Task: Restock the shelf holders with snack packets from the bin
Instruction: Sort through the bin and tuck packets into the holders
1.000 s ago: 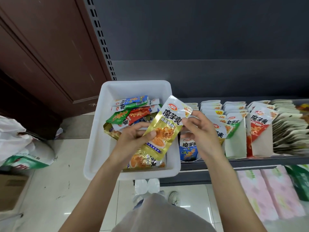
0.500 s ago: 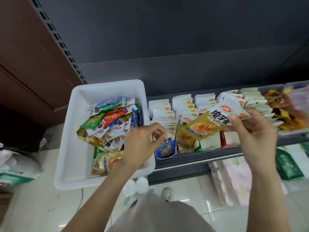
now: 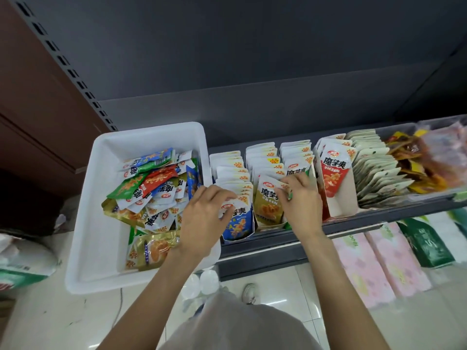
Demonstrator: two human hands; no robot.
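A: Nearest, at six o'clock?

B: A pale garment, both forearms rising from it. Just above, a shoe on the tiled floor.

A: The left hand?

B: The left hand sits over the bin's right edge, at about nine o'clock from the right hand. Its fingers are curled, the tips pinching the top of the blue packet, which stands in the front of the leftmost holder.

A: And the right?

B: The right hand is just right of centre, fingers bent and close together, pinching the top corner of the gold packet. That packet stands upright at the front of the second holder, touching the row behind it.

A: Where's the bin?

B: The white bin is at nine o'clock, resting against the shelf's left end. Loose packets in green, red, blue and gold lie heaped in it.

A: Further out?

B: At three o'clock, pink packs on the lower level. On the shelf, a red packet fronts a holder toward two o'clock; beyond it white-backed packets, then blurred orange wrappers. At twelve o'clock, the dark back panel.
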